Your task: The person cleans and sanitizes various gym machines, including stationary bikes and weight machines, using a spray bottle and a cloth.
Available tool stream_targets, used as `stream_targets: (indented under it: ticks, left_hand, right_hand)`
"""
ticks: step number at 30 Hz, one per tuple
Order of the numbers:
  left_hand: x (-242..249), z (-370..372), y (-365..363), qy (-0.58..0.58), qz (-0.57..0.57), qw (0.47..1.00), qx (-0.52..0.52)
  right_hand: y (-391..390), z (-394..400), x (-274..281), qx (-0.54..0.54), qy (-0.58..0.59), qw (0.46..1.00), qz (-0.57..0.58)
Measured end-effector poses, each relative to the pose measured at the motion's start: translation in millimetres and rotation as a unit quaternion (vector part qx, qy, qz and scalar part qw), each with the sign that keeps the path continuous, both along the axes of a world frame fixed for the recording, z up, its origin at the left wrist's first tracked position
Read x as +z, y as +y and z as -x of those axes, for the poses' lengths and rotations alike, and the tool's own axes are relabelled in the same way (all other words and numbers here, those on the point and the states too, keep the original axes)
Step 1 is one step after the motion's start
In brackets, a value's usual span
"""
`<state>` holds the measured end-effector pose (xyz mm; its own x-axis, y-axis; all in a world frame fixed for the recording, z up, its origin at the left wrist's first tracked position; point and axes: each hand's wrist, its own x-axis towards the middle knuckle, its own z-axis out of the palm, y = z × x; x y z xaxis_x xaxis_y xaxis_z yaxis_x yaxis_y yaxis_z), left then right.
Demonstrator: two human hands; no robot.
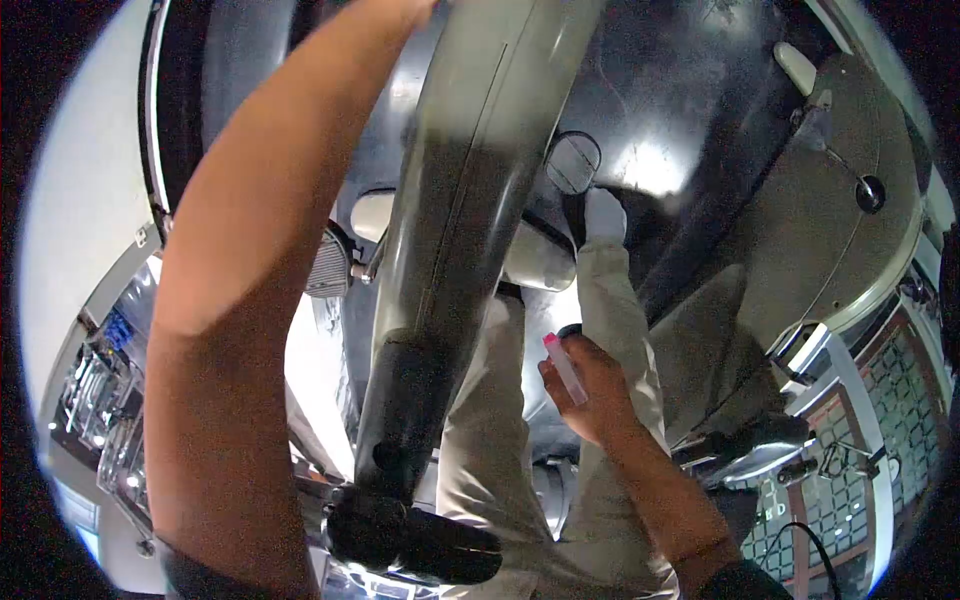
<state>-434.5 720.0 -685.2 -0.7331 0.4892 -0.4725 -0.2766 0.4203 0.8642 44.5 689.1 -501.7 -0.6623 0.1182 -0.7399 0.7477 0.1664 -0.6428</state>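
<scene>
My right hand (597,385) is closed around a slim translucent tube with a pink end (568,372), held above my lap between the trousered legs (480,430). A small dark rounded thing shows just behind its fingers; I cannot make out what it is. On the left, my left forearm (250,210) stretches up to the top edge beside a thick grey column (465,190). The left hand itself lies beyond the frame, so its fingers and anything in them are hidden.
The column slants down to a black joint (370,525) near my lap. A ribbed pedal (328,265) is on the left, and a round pad (573,163) sits by a socked foot (605,215). A grey panel with a cable (845,250) curves along the right.
</scene>
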Motion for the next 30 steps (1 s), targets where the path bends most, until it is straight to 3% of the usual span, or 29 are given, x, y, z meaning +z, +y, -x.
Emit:
stream_targets:
  ticks: [2, 3, 5, 7, 8, 9, 13, 17, 20, 22, 23, 24, 26, 27, 30]
  left_hand:
    - [-13, -12, -65, 0.097, 0.124, 0.981, -0.116]
    - [35, -37, -69, -0.017, 0.309, 0.927, -0.213]
    - [-64, -47, -182, -0.009, 0.201, 0.919, -0.339]
    - [-62, -77, -206, -0.249, 0.158, 0.947, -0.13]
    - [-42, -91, -189, -0.275, 0.158, 0.948, -0.021]
    - [-22, -98, -165, -0.263, 0.171, 0.949, 0.014]
    - [23, -51, -57, -0.168, 0.151, 0.974, -0.005]
    - [35, 7, 22, -0.065, 0.107, 0.991, -0.041]
    - [13, 29, -18, 0.039, 0.303, 0.946, -0.107]
    - [28, -3, -41, 0.101, 0.324, 0.932, -0.128]
    - [64, -50, -60, 0.109, 0.248, 0.956, -0.116]
    - [84, -71, -78, 0.206, 0.317, 0.909, -0.178]
    - [116, -120, -111, 0.162, 0.281, 0.939, -0.117]
    - [128, -138, -117, 0.168, 0.246, 0.951, -0.082]
    - [139, -148, -105, 0.256, 0.167, 0.947, -0.101]
  right_hand:
    - [3, 1, 0, -0.008, -0.001, 1.0, -0.004]
    - [7, 3, 2, -0.012, -0.007, 1.0, 0.002]
    - [11, 3, 3, -0.024, -0.008, 1.0, 0.005]
    - [13, 1, 1, -0.04, 0.005, 0.999, 0.0]
    - [15, 0, 0, -0.04, 0.013, 0.999, -0.003]
    - [18, -1, -1, -0.04, 0.02, 0.999, -0.007]
    - [18, -9, -5, -0.074, 0.031, 0.997, 0.013]
    - [18, -10, -3, -0.069, 0.032, 0.997, -0.006]
    - [20, -11, -1, -0.077, 0.021, 0.997, 0.006]
    - [24, -9, 2, -0.088, 0.013, 0.996, 0.028]
    - [24, -11, 2, -0.093, 0.027, 0.995, 0.023]
    - [23, -15, 1, -0.099, 0.039, 0.994, 0.018]
    - [26, -17, -2, -0.109, 0.047, 0.993, 0.009]
    - [28, -17, -2, -0.112, 0.042, 0.993, 0.008]
    - [33, -17, -1, -0.112, 0.042, 0.993, -0.004]
